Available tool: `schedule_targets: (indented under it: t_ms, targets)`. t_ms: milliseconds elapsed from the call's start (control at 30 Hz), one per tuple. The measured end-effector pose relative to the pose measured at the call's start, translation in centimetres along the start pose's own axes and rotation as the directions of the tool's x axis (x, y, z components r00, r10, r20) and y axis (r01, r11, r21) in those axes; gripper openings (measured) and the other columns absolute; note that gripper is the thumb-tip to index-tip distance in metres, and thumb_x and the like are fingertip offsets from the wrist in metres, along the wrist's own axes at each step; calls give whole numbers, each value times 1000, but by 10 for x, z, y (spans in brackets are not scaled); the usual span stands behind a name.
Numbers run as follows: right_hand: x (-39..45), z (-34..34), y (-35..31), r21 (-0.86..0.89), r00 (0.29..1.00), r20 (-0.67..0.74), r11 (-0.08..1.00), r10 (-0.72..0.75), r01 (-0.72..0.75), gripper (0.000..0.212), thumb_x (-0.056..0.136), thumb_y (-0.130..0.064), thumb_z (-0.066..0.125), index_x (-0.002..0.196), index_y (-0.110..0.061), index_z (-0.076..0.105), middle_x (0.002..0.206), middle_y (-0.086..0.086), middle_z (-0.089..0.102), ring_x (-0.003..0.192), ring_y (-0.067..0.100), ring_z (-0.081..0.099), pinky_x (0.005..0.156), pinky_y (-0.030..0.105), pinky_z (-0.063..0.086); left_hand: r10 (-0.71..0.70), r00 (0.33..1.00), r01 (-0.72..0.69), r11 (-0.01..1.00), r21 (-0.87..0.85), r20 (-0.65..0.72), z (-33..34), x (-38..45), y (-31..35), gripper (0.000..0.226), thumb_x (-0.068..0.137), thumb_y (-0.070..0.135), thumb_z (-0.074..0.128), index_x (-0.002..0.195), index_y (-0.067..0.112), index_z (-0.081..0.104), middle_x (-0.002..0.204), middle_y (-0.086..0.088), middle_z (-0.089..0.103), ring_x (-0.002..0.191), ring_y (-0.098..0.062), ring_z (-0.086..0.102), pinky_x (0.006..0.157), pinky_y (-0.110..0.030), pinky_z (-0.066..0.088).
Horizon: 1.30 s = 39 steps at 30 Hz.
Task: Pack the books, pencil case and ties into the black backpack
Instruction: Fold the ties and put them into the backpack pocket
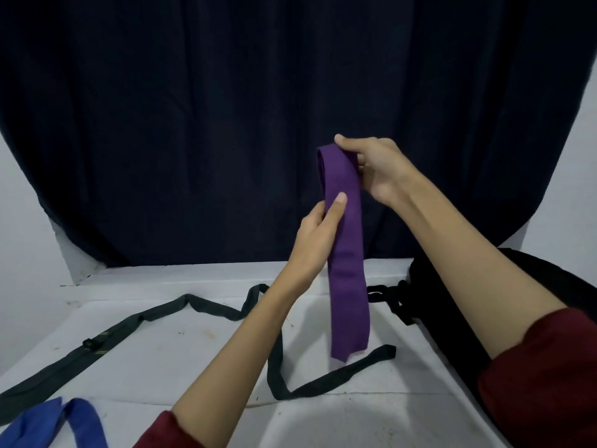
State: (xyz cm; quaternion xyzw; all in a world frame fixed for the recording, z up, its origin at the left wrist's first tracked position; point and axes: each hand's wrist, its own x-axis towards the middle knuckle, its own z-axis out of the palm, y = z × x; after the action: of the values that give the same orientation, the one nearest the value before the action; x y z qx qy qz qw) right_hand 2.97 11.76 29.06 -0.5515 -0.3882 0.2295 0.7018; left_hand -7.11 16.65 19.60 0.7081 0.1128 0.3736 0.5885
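A purple tie (347, 273), folded double, hangs upright over the white table. My right hand (376, 171) grips its folded top. My left hand (318, 236) pinches the tie lower down, thumb on its front face. Its loose ends dangle just above a long dark green tie (155, 313) that snakes across the table from the left edge to the middle. A blue tie (69, 420) lies at the bottom left corner. The black backpack (452, 305) sits at the right, partly behind my right forearm; whether it is open I cannot see.
The white table (193, 360) runs to a raised ledge at the back, below a dark curtain (258, 108). White walls flank the curtain. A black backpack strap with a buckle (384, 292) lies on the table beside the purple tie.
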Motion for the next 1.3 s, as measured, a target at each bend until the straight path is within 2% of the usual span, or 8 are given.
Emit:
schedule_targets:
  t_ms: [67, 133, 367, 767, 933, 1067, 1200, 1300]
  targets:
    - [-2, 2, -1, -19, 1000, -1, 1000, -9, 8, 17, 85, -22, 69, 74, -11, 63, 72, 2, 63, 72, 16, 60, 69, 29, 52, -31, 997, 37, 996, -85, 73, 1, 10, 3, 32, 96, 43, 48, 115, 20, 59, 107, 2, 69, 101, -13, 65, 91, -33, 52]
    - [-3, 2, -3, -6, 1000, -8, 1000, -21, 21, 20, 86, -21, 69, 69, -13, 61, 69, 1, 62, 71, 16, 58, 69, 28, 50, -29, 995, 44, 987, -156, 98, 1, 16, 7, 22, 98, 28, 48, 109, 13, 61, 98, -3, 71, 92, -15, 67, 89, -34, 53]
    - [-2, -2, -5, -168, 997, 4, 983, -73, 73, 14, 83, -28, 70, 75, -17, 66, 75, -4, 66, 77, 13, 61, 76, 27, 47, 54, 998, -54, 998, -11, -29, -5, 22, 13, 7, 89, 6, 62, 92, 7, 68, 89, -12, 72, 77, -16, 70, 77, -29, 58]
    - [-1, 6, -2, -148, 1000, -9, 989, -19, 18, 13, 91, -24, 60, 86, -13, 64, 78, -1, 64, 74, 13, 58, 75, 29, 44, 61, 995, -55, 995, -80, 81, -12, 6, 1, 24, 101, 22, 41, 104, 12, 62, 97, -11, 71, 88, -22, 69, 81, -34, 56]
    - [-5, -1, -13, -151, 987, 160, 988, -18, 42, 22, 95, -25, 50, 104, -9, 63, 88, 4, 70, 75, 12, 62, 79, 31, 46, 263, 881, -256, 964, 70, -392, -31, 10, -11, 22, 93, 19, 59, 114, 14, 57, 105, 3, 65, 98, -9, 61, 83, -25, 49]
    - [-7, 2, -18, -99, 975, 218, 993, -38, 61, 20, 94, -21, 50, 94, -9, 65, 81, 4, 71, 76, 16, 64, 84, 35, 48, 58, 988, -42, 993, 114, -141, -32, 26, -16, 60, 83, 17, 71, 135, 18, 40, 127, 0, 57, 116, -14, 54, 97, -30, 47]
    - [-8, -2, -17, -112, 964, 263, 991, -41, 72, 21, 94, -23, 49, 93, -9, 66, 83, 4, 71, 77, 15, 63, 85, 35, 48, 30, 1000, -29, 997, 67, -9, -24, 34, -7, 10, 95, 14, 54, 102, 13, 61, 90, 3, 67, 79, -5, 64, 70, -18, 51]
    - [-8, -13, -16, -78, 962, 272, 995, -30, 53, 23, 94, -23, 48, 99, -9, 65, 84, 4, 72, 75, 15, 65, 83, 34, 50, 14, 1000, -15, 1000, -16, -7, -28, 41, -1, 20, 101, 16, 44, 96, 10, 62, 84, 0, 67, 74, -10, 64, 65, -19, 52]
